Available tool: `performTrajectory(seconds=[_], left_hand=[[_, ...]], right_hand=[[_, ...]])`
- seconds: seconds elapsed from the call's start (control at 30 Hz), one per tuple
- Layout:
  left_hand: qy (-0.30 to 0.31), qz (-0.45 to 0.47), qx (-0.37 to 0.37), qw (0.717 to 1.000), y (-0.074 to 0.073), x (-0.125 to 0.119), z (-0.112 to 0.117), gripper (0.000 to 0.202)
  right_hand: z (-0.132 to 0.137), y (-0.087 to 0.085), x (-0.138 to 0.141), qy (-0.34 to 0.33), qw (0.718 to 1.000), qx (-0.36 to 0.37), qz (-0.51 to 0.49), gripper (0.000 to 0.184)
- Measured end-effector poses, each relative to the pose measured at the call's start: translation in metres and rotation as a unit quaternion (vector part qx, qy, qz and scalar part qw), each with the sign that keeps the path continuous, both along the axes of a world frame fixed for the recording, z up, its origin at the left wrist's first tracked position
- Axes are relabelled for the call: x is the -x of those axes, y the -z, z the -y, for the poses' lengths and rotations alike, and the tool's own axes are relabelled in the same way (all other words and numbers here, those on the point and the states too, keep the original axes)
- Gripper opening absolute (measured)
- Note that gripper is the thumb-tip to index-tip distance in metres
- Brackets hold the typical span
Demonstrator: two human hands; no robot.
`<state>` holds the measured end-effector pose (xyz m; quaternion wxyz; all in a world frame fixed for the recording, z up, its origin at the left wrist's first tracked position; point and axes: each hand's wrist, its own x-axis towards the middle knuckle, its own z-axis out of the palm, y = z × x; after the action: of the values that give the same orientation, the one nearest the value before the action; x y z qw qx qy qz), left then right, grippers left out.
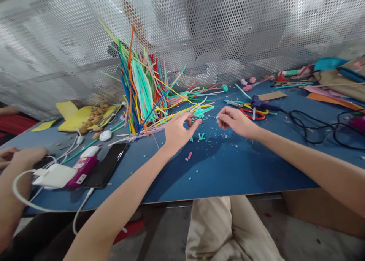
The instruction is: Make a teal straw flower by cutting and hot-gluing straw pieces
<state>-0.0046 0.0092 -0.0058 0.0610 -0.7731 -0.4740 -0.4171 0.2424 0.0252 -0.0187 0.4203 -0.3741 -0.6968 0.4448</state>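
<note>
My right hand (234,122) is closed in a pinch, with a small teal piece of pipe cleaner (218,117) showing at its fingertips. Across from it, my left hand (181,130) has thumb and forefinger apart, its other fingers partly hidden. Just beyond those fingertips is a fuzzy teal pipe-cleaner clump (203,111); whether the hand touches it I cannot tell. Short teal cut pieces (202,136) and a pink scrap (189,155) lie on the blue table (225,173) below the hands.
Many colored pipe cleaners (142,90) stand in a bundle by the perforated metal screen (228,29). Right of my hands lie scissors (252,114) and a glue gun (255,103) with its black cable. A phone (108,166), a purple power strip (82,171) and another person's hand (28,156) are at left.
</note>
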Motion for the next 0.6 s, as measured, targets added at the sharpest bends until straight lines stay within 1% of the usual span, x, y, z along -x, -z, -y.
performTrajectory(seconds=[0.13, 0.23, 0.37, 0.6], left_hand=[[0.045, 0.004, 0.082, 0.996, -0.003, -0.006, 0.006, 0.030], [0.086, 0.023, 0.108, 0.990, -0.004, -0.009, 0.010, 0.029], [0.119, 0.030, 0.115, 0.986, -0.006, -0.011, 0.015, 0.032], [0.127, 0.026, 0.099, 0.987, -0.004, -0.011, 0.015, 0.032]], right_hand=[[0.010, 0.001, 0.008, 0.008, 0.996, -0.053, 0.064, 0.022], [0.017, 0.000, 0.013, -0.005, 0.994, -0.069, 0.086, 0.026], [0.024, -0.002, 0.019, -0.019, 0.996, -0.054, 0.073, 0.026], [0.030, -0.008, 0.020, 0.004, 0.993, -0.071, 0.095, 0.023]])
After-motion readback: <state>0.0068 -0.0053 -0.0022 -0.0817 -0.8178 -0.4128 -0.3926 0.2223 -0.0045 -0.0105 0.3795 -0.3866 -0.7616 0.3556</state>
